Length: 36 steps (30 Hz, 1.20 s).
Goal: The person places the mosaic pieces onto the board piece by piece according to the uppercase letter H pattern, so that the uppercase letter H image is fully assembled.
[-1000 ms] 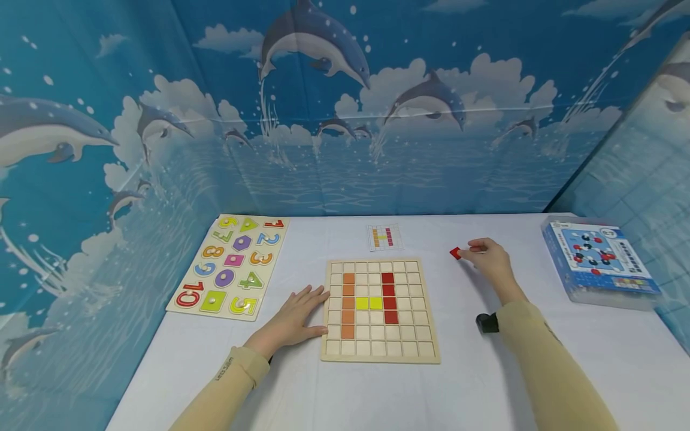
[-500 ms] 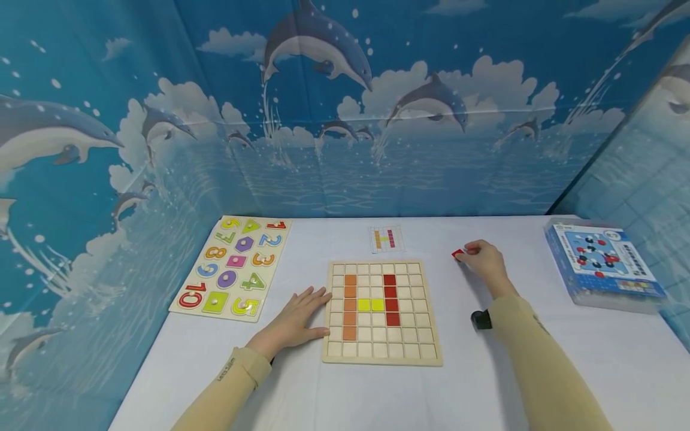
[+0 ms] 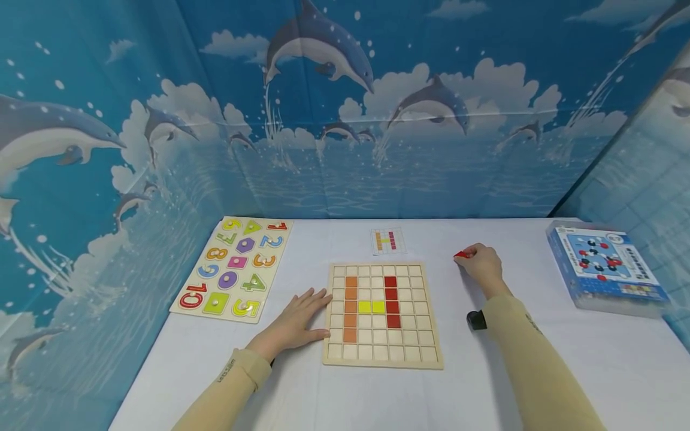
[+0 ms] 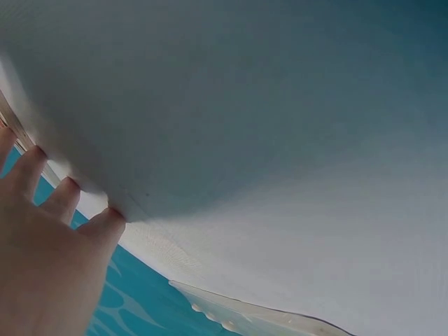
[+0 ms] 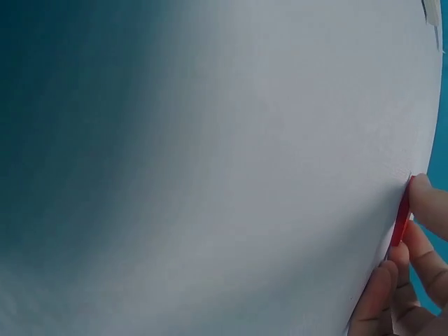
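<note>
A square wooden grid board [image 3: 409, 355] lies at the middle of the table. On it stand an orange column [image 3: 351, 307], a red column [image 3: 392, 301] and two yellow tiles [image 3: 372, 307] between them. My left hand [image 3: 295, 320] rests flat, fingers spread, at the board's left edge; the left wrist view shows its fingers [image 4: 64, 199] from behind. Right of the board, my right hand [image 3: 483, 267] pinches a red tile [image 3: 461, 255], tilted, close over the white cloth. In the right wrist view the red tile [image 5: 402, 215] sits between thumb and fingers.
Behind the board lies a small pattern card [image 3: 388, 241] with orange, yellow and red squares. A number-and-shape puzzle board [image 3: 249, 311] is at the left. A boxed molecule set [image 3: 606, 263] stands at the far right. A dolphin-print curtain [image 3: 345, 173] closes off the back.
My right hand has turned the red tile in its fingers, from face-on to nearly edge-on, with a slight shift. The left hand stays at the board. The whole view has shifted slightly.
</note>
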{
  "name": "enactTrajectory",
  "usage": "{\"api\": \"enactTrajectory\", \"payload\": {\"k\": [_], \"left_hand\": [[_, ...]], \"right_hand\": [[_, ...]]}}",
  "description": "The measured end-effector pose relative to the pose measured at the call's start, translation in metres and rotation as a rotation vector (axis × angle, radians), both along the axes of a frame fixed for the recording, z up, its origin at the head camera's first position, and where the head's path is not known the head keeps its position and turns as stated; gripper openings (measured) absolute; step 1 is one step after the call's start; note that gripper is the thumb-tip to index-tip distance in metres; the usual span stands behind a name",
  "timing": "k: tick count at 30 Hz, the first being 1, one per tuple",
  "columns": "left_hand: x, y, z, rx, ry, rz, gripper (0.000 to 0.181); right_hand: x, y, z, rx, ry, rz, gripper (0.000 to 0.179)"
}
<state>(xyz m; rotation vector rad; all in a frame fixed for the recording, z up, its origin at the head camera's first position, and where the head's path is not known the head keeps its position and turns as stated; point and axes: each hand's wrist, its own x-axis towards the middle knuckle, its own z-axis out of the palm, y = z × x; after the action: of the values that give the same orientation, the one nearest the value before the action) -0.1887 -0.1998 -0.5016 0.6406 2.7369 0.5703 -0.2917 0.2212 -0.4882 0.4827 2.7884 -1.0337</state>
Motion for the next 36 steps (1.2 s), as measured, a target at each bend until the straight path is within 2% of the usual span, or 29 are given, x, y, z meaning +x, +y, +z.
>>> {"api": "enactTrajectory", "payload": {"k": [8,14,23,29,36], "left_hand": [[0.002,-0.001,0.001,0.003,0.002,-0.003,0.077],[0.002,-0.002,0.001,0.016,0.013,-0.006,0.076],[-0.001,0.000,0.001,0.016,0.009,-0.009,0.077],[-0.001,0.000,0.004,0.026,0.005,-0.009,0.076],[-0.001,0.000,0.003,0.022,0.008,-0.006,0.076]], "right_hand": [[0.002,-0.001,0.000,-0.029,-0.038,-0.002,0.041],[0.004,-0.001,0.000,-0.067,0.003,-0.021,0.039],[0.008,0.007,0.002,-0.214,0.011,-0.070,0.045],[0.020,0.001,0.001,-0.332,-0.007,-0.020,0.051],[0.051,-0.023,0.010,-0.424,-0.024,0.110,0.046]]}}
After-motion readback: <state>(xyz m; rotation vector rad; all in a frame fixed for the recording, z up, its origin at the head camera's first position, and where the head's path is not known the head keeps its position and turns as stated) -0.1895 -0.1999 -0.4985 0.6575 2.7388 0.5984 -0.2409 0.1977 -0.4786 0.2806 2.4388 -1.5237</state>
